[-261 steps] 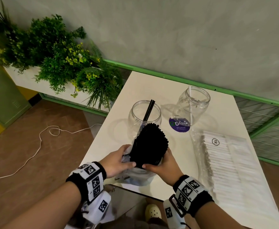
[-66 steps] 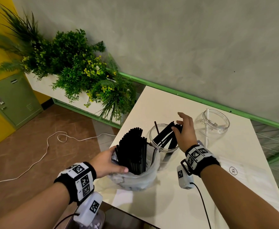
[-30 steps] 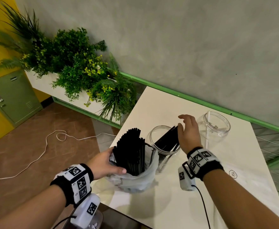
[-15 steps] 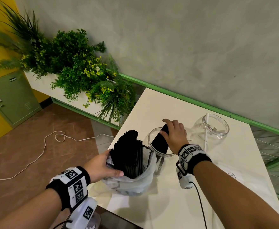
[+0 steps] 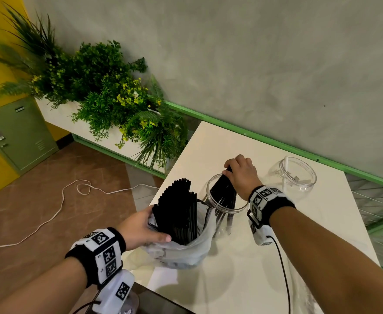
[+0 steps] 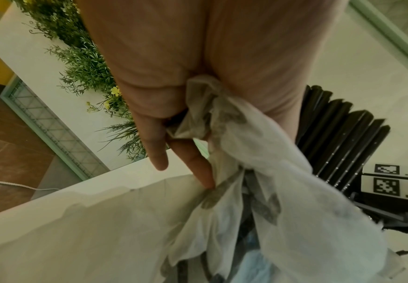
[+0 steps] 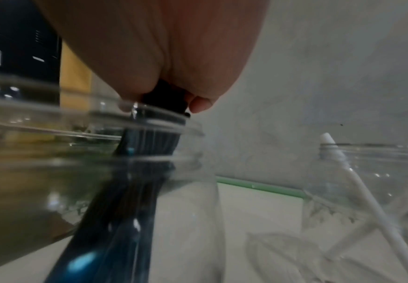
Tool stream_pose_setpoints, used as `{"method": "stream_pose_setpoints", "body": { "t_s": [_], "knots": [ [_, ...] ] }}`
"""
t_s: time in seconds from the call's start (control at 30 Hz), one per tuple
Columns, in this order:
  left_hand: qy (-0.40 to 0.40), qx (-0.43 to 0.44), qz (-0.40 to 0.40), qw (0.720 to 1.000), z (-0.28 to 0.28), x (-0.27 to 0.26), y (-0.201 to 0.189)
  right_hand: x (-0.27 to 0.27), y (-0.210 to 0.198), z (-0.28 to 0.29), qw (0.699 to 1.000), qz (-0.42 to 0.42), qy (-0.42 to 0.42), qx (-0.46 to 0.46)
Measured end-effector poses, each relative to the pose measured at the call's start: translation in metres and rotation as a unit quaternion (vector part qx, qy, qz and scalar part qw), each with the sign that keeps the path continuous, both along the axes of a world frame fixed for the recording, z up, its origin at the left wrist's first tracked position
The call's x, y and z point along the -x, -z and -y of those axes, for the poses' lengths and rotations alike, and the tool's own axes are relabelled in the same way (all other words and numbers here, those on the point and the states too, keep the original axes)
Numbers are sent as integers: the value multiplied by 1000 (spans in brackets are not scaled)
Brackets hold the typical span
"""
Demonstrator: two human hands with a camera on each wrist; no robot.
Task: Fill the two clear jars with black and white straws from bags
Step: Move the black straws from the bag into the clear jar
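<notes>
A thick bunch of black straws [image 5: 177,214] stands upright in a crumpled clear bag [image 5: 186,252] at the table's near left. My left hand [image 5: 143,227] grips the bag's bunched top [image 6: 198,107]. Just right of it stands a clear jar [image 5: 226,207] with a smaller bundle of black straws [image 5: 223,191] leaning inside. My right hand [image 5: 238,175] grips the top ends of that bundle [image 7: 166,95] at the jar's rim. A second clear jar [image 5: 298,175] farther right holds one white straw [image 7: 357,181].
The white table [image 5: 254,268] meets a grey wall with a green rail [image 5: 276,143]. A planter of green foliage [image 5: 109,100] sits left of the table. A white cable [image 5: 57,205] lies on the brown floor, beside a green cabinet [image 5: 16,130].
My right hand has closed around the straws in the jar and gathered the fanned ends into one upright bundle. The left hand keeps hold of the bag.
</notes>
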State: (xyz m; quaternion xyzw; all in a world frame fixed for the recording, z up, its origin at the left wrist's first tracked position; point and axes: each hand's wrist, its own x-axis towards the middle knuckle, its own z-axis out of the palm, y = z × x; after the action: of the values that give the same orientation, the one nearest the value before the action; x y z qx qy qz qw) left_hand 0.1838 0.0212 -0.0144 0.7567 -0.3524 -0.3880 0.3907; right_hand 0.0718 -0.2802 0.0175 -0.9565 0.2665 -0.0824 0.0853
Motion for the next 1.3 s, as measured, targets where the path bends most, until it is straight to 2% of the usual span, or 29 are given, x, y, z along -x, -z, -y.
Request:
{"method": "stream_pose_setpoints", "body": {
  "t_s": [0.07,0.23,0.33,0.43,0.5,0.6,0.67,0.8,1.07,1.13,1.3],
  "knots": [
    [0,4,-3,1000,0,0,1,3,7,1,1000,-9,7,-9],
    [0,0,-1,1000,0,-1,3,11,16,1,992,52,4,-112],
    [2,-3,-3,1000,0,-1,2,14,11,-7,995,71,26,-57],
    [-3,-2,2,1000,0,1,1,26,-1,-36,983,184,16,-22],
    [-11,2,-6,1000,0,1,2,38,-3,-65,968,238,-36,-75],
    [-7,17,-4,1000,-2,0,1,52,4,-111,942,204,-99,-245],
    [0,22,11,1000,-1,-1,1,54,10,-131,929,163,-113,-312],
    [9,23,26,999,-2,-2,5,51,21,-141,938,101,-92,-320],
    [10,21,30,999,-1,0,9,45,32,-138,941,102,-73,-315],
    [8,19,22,1000,-2,-2,13,45,32,-137,934,114,-63,-333],
    [11,15,19,1000,-5,-3,15,51,16,-140,893,176,-66,-409]
  ]
}}
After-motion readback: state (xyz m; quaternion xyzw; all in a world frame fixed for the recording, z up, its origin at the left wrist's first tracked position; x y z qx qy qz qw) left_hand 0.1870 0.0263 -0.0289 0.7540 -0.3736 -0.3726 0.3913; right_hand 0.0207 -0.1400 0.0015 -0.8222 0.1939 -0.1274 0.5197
